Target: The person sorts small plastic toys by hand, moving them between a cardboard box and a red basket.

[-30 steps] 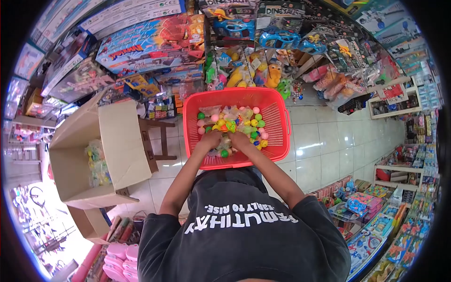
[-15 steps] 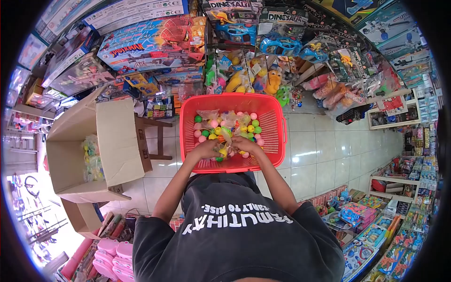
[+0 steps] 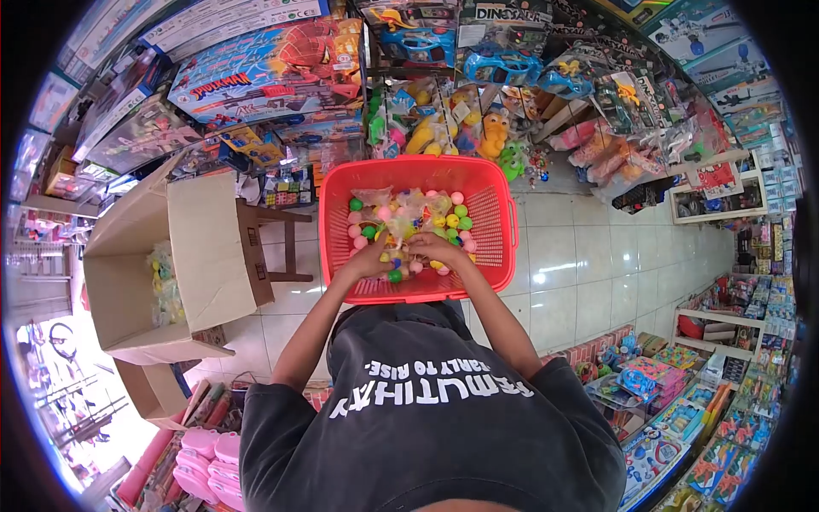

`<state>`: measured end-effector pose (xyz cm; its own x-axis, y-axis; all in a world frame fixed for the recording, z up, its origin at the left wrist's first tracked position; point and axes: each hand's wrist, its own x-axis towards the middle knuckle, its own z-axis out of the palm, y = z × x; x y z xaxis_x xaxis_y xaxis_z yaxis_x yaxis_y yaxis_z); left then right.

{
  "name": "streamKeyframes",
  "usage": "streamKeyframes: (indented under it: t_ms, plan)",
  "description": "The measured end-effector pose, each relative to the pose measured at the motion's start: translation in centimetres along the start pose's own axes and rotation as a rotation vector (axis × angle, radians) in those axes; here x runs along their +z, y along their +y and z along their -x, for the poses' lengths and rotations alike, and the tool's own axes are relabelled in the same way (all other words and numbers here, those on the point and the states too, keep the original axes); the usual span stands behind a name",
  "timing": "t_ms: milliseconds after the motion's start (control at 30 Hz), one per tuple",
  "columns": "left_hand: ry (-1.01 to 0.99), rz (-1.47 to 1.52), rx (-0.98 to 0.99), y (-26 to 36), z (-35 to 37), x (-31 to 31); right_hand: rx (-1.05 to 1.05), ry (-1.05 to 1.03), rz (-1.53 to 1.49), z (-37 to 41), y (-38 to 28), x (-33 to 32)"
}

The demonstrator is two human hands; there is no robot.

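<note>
A red plastic basket stands on the tiled floor in front of me. Inside it lie several small pink, green and yellow balls and clear plastic bags. My left hand and my right hand are both inside the basket, close together near its middle. The fingers of both are bent around a clear bag with small balls, held between them. Finer detail at the fingertips is too small to make out.
An open cardboard box with bagged items stands at the left beside a wooden stool. Bagged toys and a Spiderman box lie beyond the basket. Shelves and toy packs line the right side.
Both hands have moved slightly up and closer together, with the bag between them raised a little. The view has shifted slightly.
</note>
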<state>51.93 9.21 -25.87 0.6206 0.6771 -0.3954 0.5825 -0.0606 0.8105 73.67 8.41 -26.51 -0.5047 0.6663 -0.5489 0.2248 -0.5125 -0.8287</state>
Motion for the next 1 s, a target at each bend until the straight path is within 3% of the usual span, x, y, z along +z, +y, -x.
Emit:
streamKeyframes:
  t_ms: [33,200,267,333,433,533,600,633,700,933,1000]
  plan:
    - [-0.083,-0.009,-0.126,2.6,1.1,-1.6,0.004,0.043,-0.009,0.4,-0.4,0.1]
    - [0.028,0.001,-0.126,3.2,2.8,-3.2,0.015,0.100,0.247,0.4,1.6,-0.5]
    - [0.107,-0.103,-0.154,2.8,3.5,-3.8,0.083,0.009,0.371,0.3,1.4,-0.4]
    - [0.210,-0.079,-0.126,5.3,5.2,-5.2,0.132,-0.099,0.291,0.7,-0.5,0.5]
    - [0.354,-0.061,0.022,5.3,6.2,-6.1,0.254,-0.235,0.291,0.5,-1.3,2.2]
    - [0.486,0.031,0.126,5.5,7.0,-6.7,0.150,-0.254,0.269,-0.7,-1.5,3.6]
    - [0.542,0.017,0.152,5.7,7.3,-7.0,-0.114,-0.156,0.483,-1.8,-1.9,4.9]
    - [0.590,0.002,0.184,5.9,7.4,-7.1,-0.116,-0.161,0.484,-2.2,-2.6,5.7]
    - [0.624,0.087,0.143,6.7,7.7,-7.1,-0.256,-0.076,0.929,-2.9,-3.6,7.0]
    - [0.767,0.288,0.129,6.4,8.6,-6.2,-0.343,-0.310,1.439,-5.4,-3.3,9.5]
    - [0.795,0.289,0.126,6.8,9.0,-6.2,-0.390,-0.111,1.322,-4.7,-3.6,10.5]
